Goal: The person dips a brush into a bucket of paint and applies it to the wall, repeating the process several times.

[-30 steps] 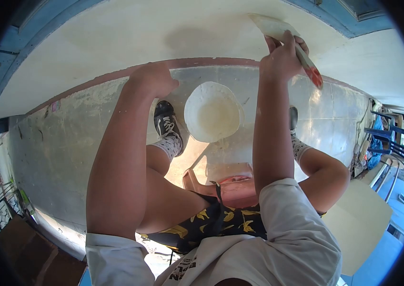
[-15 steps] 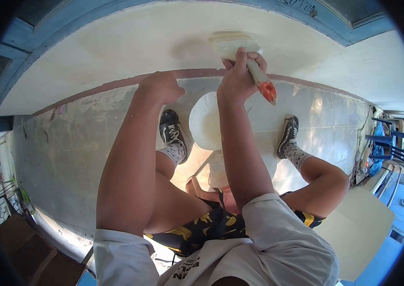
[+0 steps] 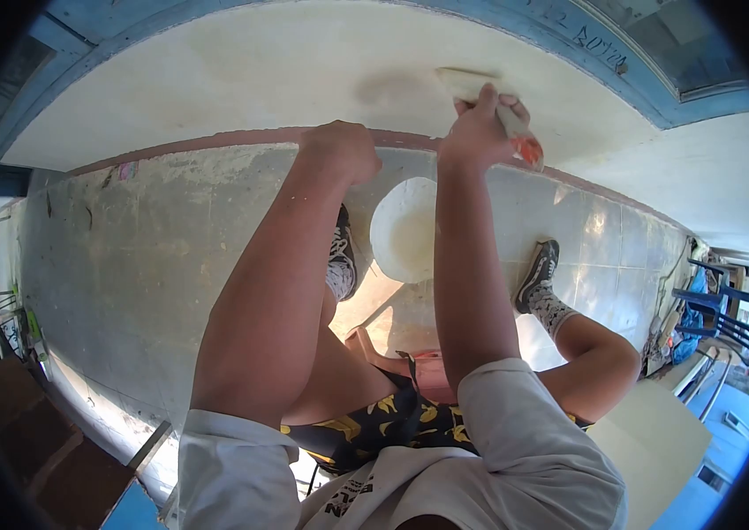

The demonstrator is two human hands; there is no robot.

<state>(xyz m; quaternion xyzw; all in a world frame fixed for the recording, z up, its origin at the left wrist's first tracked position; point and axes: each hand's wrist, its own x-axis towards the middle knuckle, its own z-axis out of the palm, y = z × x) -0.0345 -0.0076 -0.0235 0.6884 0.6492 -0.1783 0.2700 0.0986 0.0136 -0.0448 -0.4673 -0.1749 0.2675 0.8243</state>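
My right hand (image 3: 480, 128) grips a wide paintbrush (image 3: 491, 102) with a red-tipped handle, its bristles pressed flat on the cream wall (image 3: 286, 71). My left hand (image 3: 341, 148) is a closed fist resting at the wall's base, on the reddish skirting strip (image 3: 215, 141). A white bucket of pale paint (image 3: 408, 231) stands on the floor between my feet, just below both hands.
I sit on a pink plastic stool (image 3: 410, 362) over a grey concrete floor (image 3: 127, 256). Blue trim (image 3: 569, 35) frames the wall above. Blue plastic chairs (image 3: 719, 309) stand at the right, and dark wooden boxes (image 3: 30, 433) at the lower left.
My right hand has carried the brush along the wall, left and then a little right and up. My left fist has shifted right along the skirting. The view has tilted.
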